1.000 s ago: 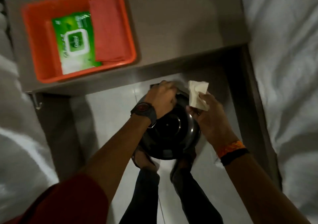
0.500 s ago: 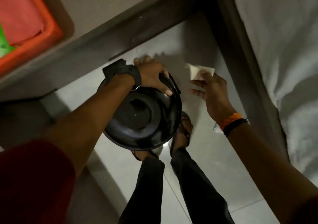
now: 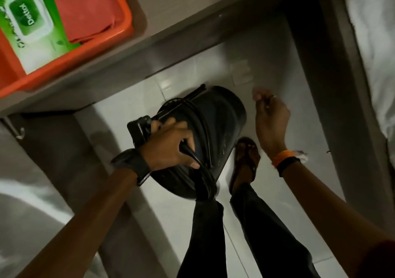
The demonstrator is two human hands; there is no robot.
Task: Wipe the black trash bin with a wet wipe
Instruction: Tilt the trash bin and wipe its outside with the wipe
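Orange tray (image 3: 119,36) above tilted bin (image 3: 222,126)

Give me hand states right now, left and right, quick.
Left hand: closed, gripping the black trash bin by its rim, bin tilted.
Right hand: open beside the bin, holding nothing; a blurred wipe is beyond its fingertips.

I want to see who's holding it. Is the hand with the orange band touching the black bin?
Apart. In the head view, pale floor shows between the right hand and the black trash bin. Only the left hand grips it.
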